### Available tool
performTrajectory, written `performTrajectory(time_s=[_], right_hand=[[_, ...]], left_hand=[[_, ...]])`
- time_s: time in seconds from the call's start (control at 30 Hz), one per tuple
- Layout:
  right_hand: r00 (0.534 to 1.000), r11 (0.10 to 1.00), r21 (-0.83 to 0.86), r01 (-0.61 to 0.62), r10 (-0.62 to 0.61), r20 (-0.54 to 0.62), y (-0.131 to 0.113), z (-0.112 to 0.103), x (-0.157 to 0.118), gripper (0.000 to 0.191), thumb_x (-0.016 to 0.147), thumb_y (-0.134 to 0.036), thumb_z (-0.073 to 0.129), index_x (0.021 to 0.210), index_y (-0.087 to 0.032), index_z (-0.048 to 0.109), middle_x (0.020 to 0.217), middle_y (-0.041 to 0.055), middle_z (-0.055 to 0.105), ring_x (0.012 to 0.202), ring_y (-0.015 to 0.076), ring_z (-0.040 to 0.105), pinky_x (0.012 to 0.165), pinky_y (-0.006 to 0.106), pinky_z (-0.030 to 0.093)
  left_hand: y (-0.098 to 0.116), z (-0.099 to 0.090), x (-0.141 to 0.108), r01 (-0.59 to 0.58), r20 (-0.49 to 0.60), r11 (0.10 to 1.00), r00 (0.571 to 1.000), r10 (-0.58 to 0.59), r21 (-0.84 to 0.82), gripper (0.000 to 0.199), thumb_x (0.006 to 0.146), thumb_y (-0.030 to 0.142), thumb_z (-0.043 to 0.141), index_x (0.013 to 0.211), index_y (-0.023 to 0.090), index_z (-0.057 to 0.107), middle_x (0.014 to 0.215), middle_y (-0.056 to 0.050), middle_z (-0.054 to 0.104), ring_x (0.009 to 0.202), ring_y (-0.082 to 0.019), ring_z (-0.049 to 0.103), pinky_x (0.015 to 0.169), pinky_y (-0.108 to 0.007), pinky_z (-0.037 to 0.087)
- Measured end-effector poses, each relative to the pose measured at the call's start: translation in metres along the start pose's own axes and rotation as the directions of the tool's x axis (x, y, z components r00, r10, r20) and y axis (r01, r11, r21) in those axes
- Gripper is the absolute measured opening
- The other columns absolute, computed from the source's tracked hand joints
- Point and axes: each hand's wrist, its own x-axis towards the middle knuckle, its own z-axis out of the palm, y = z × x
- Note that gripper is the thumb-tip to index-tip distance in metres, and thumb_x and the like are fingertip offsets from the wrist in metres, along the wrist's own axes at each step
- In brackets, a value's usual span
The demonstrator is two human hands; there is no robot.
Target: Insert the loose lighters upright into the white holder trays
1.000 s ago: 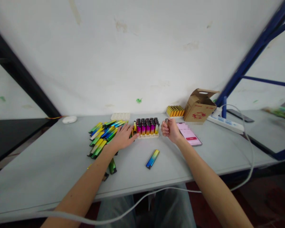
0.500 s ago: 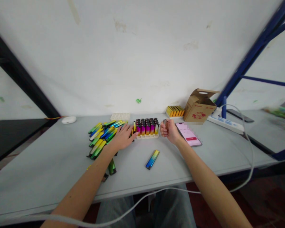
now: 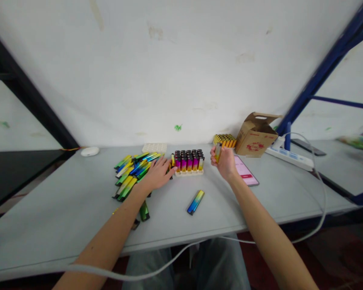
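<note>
Left hand (image 3: 159,173) rests at the lighter pile (image 3: 133,173), left of centre; can't tell if it's pinching anything. I'd keep its thumb off the rack (image 3: 190,173) mid-frame. My right hand (image 3: 225,162), right of centre, grips a yellowish lighter (image 3: 218,153); best kept steady and upright.

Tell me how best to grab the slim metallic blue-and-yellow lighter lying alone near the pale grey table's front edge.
Probably pinch the slim metallic blue-and-yellow lighter across the middle of its long sides, coming from above: it lies flat and slanted, yellow end pointing away from the person.
</note>
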Motion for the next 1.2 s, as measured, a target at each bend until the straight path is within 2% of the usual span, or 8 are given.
performTrajectory(time_s=[0.13,0.27,0.37,0.53,0.63,0.8,0.97,1.2], right_hand=[[0.981,0.991,0.000,0.133,-0.131,-0.144,-0.003,-0.011,0.008,0.024,0.083,-0.046,0.055,0.089,-0.024,0.058,0.067,-0.0043,0.049,0.051,0.0100,0.046,0.044,0.021,0.035],[0.967,0.965,-0.184,0.184,-0.211,-0.141,0.010,-0.013,0.010,0.032,0.081,-0.056,0.064,0.089,-0.026,0.062,0.075,-0.0028,0.057,0.071,0.0126,0.057,0.057,0.022,0.044],[0.944,0.873,-0.399,0.279,-0.326,-0.054,0.015,-0.010,0.005,0.032,0.083,-0.056,0.063,0.087,-0.025,0.066,0.085,0.0002,0.063,0.084,0.0158,0.057,0.066,0.025,0.045],[0.907,0.668,-0.621,0.410,-0.373,0.198,0.011,-0.007,-0.002,0.034,0.091,-0.051,0.055,0.084,-0.021,0.068,0.075,0.0012,0.060,0.074,0.0164,0.054,0.068,0.027,0.043],[0.903,0.640,-0.642,0.422,-0.362,0.233,0.013,-0.010,-0.001,0.032,0.089,-0.051,0.059,0.084,-0.020,0.065,0.078,0.0019,0.062,0.074,0.0163,0.058,0.069,0.028,0.045],[0.884,0.618,-0.637,0.461,-0.382,0.270,0.017,-0.016,-0.001,0.033,0.084,-0.049,0.066,0.101,-0.021,0.062,0.077,0.0016,0.066,0.069,0.0170,0.063,0.063,0.029,0.048],[0.839,0.453,-0.714,0.533,-0.393,0.377,0.013,-0.017,-0.007,0.017,0.079,-0.028,0.068,0.093,-0.020,0.064,0.086,0.0028,0.070,0.066,0.0143,0.064,0.061,0.027,0.047],[0.804,0.390,-0.706,0.591,-0.355,0.477,0.007,-0.015,-0.010,0.012,0.076,-0.022,0.067,0.087,-0.018,0.068,0.083,0.0040,0.070,0.067,0.0142,0.062,0.059,0.026,0.046]], left_hand=[[0.002,-0.001,0.000,0.009,0.009,1.000,1.000,-0.009,0.005,0.060,0.100,0.052,0.027,0.139,0.014,0.050,0.144,-0.017,0.053,0.144,-0.032,0.034,0.117,-0.053,0.024],[0.005,-0.003,0.000,0.026,0.045,0.999,0.999,-0.027,0.025,0.061,0.100,0.051,0.025,0.142,0.012,0.046,0.149,-0.018,0.048,0.146,-0.034,0.030,0.117,-0.053,0.022],[0.006,-0.004,-0.001,0.028,0.058,0.999,0.998,-0.030,0.031,0.063,0.100,0.051,0.023,0.144,0.010,0.044,0.149,-0.018,0.047,0.146,-0.035,0.029,0.118,-0.053,0.022],[0.005,-0.005,0.000,0.014,0.052,0.999,0.999,-0.016,0.033,0.063,0.101,0.051,0.023,0.144,0.010,0.044,0.148,-0.018,0.049,0.145,-0.035,0.030,0.117,-0.054,0.023],[0.005,-0.004,0.000,0.020,0.060,0.999,0.998,-0.023,0.044,0.063,0.101,0.052,0.022,0.143,0.010,0.044,0.148,-0.018,0.048,0.145,-0.035,0.030,0.117,-0.054,0.023],[0.005,-0.003,0.000,0.016,0.067,0.997,0.998,-0.021,0.070,0.062,0.101,0.052,0.020,0.145,0.013,0.042,0.147,-0.015,0.049,0.145,-0.032,0.032,0.117,-0.052,0.023],[0.002,-0.002,0.000,0.001,0.065,0.997,0.998,-0.006,0.072,0.062,0.101,0.053,0.020,0.144,0.013,0.043,0.147,-0.016,0.049,0.145,-0.032,0.031,0.117,-0.052,0.024],[0.003,-0.003,0.000,0.005,0.065,0.997,0.998,-0.010,0.078,0.064,0.101,0.053,0.020,0.143,0.012,0.044,0.146,-0.017,0.049,0.145,-0.032,0.031,0.117,-0.052,0.025]])
